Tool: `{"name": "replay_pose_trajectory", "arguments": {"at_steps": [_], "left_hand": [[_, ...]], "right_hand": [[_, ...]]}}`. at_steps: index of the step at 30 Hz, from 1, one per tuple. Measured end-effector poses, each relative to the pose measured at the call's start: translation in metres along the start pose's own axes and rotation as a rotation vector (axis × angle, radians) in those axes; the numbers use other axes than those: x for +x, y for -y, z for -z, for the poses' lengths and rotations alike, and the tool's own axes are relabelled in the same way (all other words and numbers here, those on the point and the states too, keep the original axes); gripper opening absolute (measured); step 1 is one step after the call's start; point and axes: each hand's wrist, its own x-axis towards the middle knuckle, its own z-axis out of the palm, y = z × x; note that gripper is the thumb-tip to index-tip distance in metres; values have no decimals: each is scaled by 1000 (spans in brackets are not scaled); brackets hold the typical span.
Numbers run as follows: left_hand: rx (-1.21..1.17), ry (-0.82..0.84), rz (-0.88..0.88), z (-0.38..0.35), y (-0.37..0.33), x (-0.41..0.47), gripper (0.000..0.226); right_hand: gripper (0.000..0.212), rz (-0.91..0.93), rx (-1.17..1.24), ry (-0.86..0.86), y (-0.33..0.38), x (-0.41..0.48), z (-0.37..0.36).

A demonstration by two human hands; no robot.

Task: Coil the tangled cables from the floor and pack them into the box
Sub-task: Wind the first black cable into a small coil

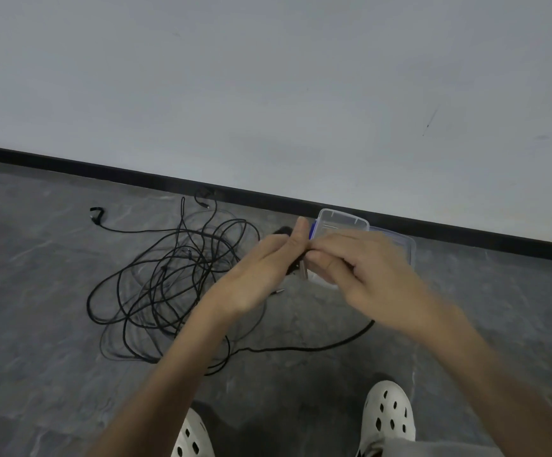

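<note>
A tangle of thin black cables [169, 285] lies on the grey floor left of centre, one end with a plug [96, 215] stretched to the far left. My left hand [255, 275] and my right hand [360, 272] meet above the floor, both pinching a small black cable bundle with a metal plug [301, 268] between them. One black strand [317, 347] runs from the tangle along the floor under my right forearm. A clear plastic box [396, 242] with its lid [344, 221] sits by the wall, partly hidden behind my right hand.
A white wall with a black skirting board [136, 174] runs across behind the cables. My two feet in white perforated clogs [390, 413] stand at the bottom of the view.
</note>
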Motion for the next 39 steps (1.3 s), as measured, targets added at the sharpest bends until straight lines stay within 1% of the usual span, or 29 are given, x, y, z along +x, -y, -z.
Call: {"name": "replay_pose_trajectory", "arguments": {"at_steps": [2,4,6,7,9,11,14,18,21,25,28,30,33,35,36,38,39], "left_hand": [[-40,134,-16,-3,-3,-1,72],[-148,253,-15,-4,-1,-1,74],[-314,343,-10,-4,1,-2,66],[-365,383,-22,-4,1,-2,59],[-413,459,-47,-5,0,-2,47],[-462,511,-53,-5,-1,-2,44],[-539,566,-20,-6,-3,0,46],[-620,575,-21,-8,-7,-3,52],[-624,520,-21,-5,-8,-2,55],[-672,419,-63,-1,-12,-2,55],[-758,348,-105,1,-11,-1,58],[-794,299,-138,2,-10,1,62],[-837,229,-207,3,-9,2,60],[-860,157,-249,3,-8,3,58],[-880,101,-262,5,-7,4,59],[-901,-44,-289,9,-5,6,59],[-893,-124,-302,11,-5,7,58]], "right_hand": [[25,-13,94,-80,-4,2,3],[16,-96,274,-149,-8,4,7],[12,-183,484,-196,-9,7,10],[12,-198,547,-203,-10,8,11],[13,-187,590,-174,-10,10,12],[17,-183,607,-125,-11,11,12],[18,-223,666,-85,-12,12,10],[15,-280,678,-72,-15,14,5],[23,-334,678,30,-18,14,-4],[37,-422,800,216,-14,11,-10],[41,-465,736,279,-10,11,-13],[39,-525,722,297,-8,12,-17],[45,-620,679,406,-4,13,-23],[43,-653,696,461,-3,12,-25],[38,-667,712,488,-2,11,-26],[26,-672,715,530,-2,8,-27],[24,-665,702,537,-2,8,-28]]}}
